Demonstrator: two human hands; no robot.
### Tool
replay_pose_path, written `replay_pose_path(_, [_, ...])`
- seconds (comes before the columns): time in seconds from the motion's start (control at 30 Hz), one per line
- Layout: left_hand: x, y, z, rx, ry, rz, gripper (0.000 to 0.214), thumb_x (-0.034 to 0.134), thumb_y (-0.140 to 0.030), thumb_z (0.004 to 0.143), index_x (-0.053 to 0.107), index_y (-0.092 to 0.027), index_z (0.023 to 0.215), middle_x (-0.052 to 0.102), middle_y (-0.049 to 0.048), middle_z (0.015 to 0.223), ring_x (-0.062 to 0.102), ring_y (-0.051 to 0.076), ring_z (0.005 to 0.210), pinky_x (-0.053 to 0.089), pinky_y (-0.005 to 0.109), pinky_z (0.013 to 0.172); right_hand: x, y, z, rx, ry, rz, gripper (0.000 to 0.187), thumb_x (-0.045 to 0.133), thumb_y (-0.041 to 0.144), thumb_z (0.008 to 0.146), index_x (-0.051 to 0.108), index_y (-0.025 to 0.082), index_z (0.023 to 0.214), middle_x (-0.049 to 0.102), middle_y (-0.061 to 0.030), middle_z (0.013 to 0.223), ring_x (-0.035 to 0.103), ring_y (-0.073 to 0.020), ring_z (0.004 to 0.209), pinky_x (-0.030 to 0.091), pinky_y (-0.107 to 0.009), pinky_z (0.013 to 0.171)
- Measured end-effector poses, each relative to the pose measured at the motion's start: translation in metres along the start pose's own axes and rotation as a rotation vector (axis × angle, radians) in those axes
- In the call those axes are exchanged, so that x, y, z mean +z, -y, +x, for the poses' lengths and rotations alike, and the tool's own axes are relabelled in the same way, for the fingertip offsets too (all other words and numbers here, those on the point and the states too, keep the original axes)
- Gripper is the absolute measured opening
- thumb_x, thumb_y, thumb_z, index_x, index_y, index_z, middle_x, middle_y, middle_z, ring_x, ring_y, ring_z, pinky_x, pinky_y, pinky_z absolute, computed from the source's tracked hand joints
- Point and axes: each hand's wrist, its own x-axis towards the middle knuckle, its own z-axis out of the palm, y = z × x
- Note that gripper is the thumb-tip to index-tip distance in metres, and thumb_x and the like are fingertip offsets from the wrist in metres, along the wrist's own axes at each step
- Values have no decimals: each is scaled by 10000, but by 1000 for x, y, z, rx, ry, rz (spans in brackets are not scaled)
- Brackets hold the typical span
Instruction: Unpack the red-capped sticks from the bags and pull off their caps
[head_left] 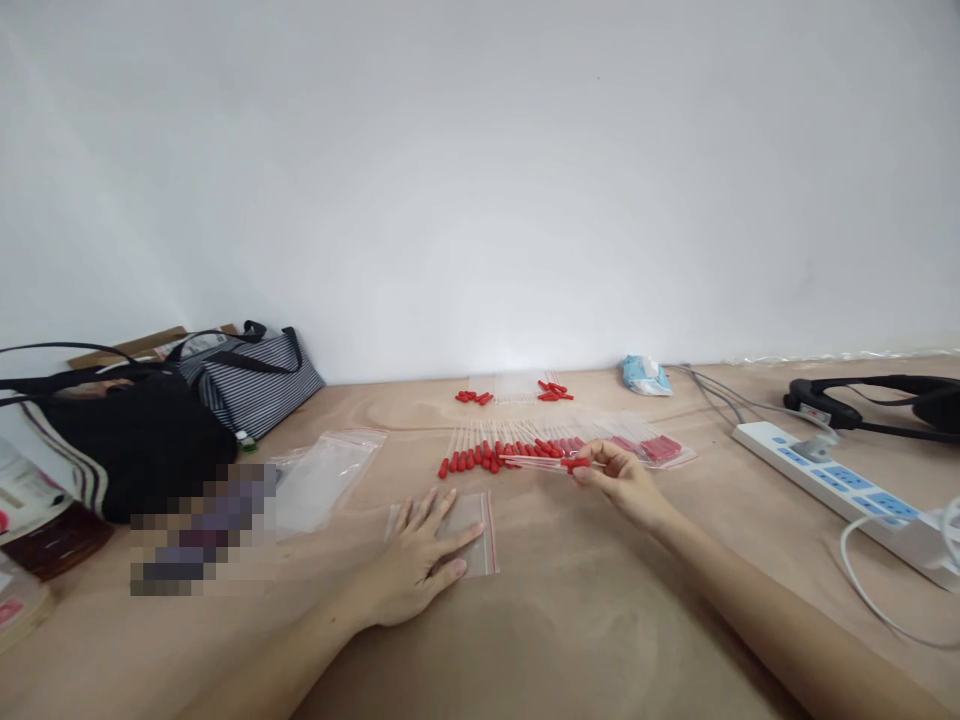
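Observation:
My left hand [421, 558] lies flat, fingers spread, on a small clear zip bag with a red seal strip [482, 528] on the wooden table. My right hand [619, 476] pinches a thin clear dropper with a red bulb [576, 463], held just above the table. Right beside it a row of several red-bulbed droppers [501, 450] lies spread out. Filled zip bags with red bulbs [660, 449] rest to the right of that hand.
More droppers [516, 393] lie near the wall. A pile of empty zip bags [322, 475] sits left of centre. Black and striped bags [150, 420] stand at far left. A tissue pack [645, 375], a white power strip [832, 480] and a black headset [885, 400] occupy the right.

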Motion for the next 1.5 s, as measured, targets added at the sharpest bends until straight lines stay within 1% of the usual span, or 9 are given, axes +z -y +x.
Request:
replay_pose_path(0.13, [2, 1, 3, -75, -96, -43, 383, 332, -437, 864, 398, -390, 1238, 335, 39, 1374, 252, 316, 1268, 207, 610, 950, 30, -3, 25, -231, -102, -213, 168, 593, 316, 713, 546, 185, 806, 617, -20, 733, 585, -135, 653, 467, -263, 603])
replay_pose_path(0.3, [4, 25, 10, -258, -360, -193, 324, 376, -349, 830, 526, -211, 1082, 581, 71, 1111, 517, 221, 1034, 373, 396, 890, 92, -15, 59, -543, -39, -832, 227, 412, 170, 829, 584, 183, 976, 622, -80, 943, 574, -153, 831, 433, -262, 709])
replay_pose_path(0.43, [3, 34, 11, -347, -308, -245, 284, 504, -335, 719, 552, -162, 939, 622, 61, 881, 572, 206, 822, 422, 311, 720, 117, -21, 72, -544, 130, -1255, 269, 411, 118, 821, 574, 162, 1030, 621, -93, 940, 556, -173, 827, 377, -287, 713])
replay_pose_path(0.6, [-7, 33, 5, -325, -192, -320, 231, 473, -392, 703, 534, -171, 678, 560, -3, 628, 519, 153, 624, 368, 244, 562, 121, -21, 67, -520, 152, -1286, 197, 426, 205, 830, 622, 191, 846, 635, -65, 812, 525, -200, 825, 303, -345, 732])
replay_pose_path(0.73, [-29, 60, -7, -327, -216, -593, 313, 491, -494, 656, 481, -182, 652, 507, -36, 553, 471, 124, 513, 365, 227, 496, 108, -17, 53, -489, 22, -1194, 234, 412, 322, 856, 620, 223, 899, 623, -55, 891, 495, -188, 861, 256, -340, 748])
replay_pose_path(0.9, [-46, 121, -24, -795, -799, -341, 226, 501, -398, 675, 457, -186, 739, 542, -14, 630, 529, 172, 602, 410, 278, 588, 46, -16, 34, -493, -151, -1204, 214, 436, 269, 827, 634, 215, 886, 601, -57, 903, 477, -182, 846, 250, -329, 741])
replay_pose_path(1.07, [-37, 139, -29, -976, -674, 23, 253, 497, -368, 730, 456, -161, 869, 569, 61, 838, 527, 280, 844, 419, 383, 700, -27, -18, 20, -345, -143, -1351, 285, 524, 294, 716, 609, 223, 979, 582, -55, 925, 462, -208, 874, 269, -323, 712])
replay_pose_path(1.27, [-16, 103, -10, -716, -926, 358, 328, 457, -388, 766, 512, -152, 987, 400, 149, 1205, 328, 355, 1118, 335, 498, 852, -42, -24, 20, -359, -36, -1426, 205, 470, 280, 800, 640, 265, 914, 594, -47, 932, 451, -200, 877, 253, -325, 708])
replay_pose_path(1.5, [13, 45, 27, -111, -751, 213, 185, 472, -329, 774, 555, -210, 889, 487, 93, 1111, 392, 270, 1092, 309, 437, 923, -34, -28, 28, -370, 44, -1558, 218, 403, 165, 832, 604, 167, 746, 603, -84, 846, 442, -197, 844, 227, -335, 709])
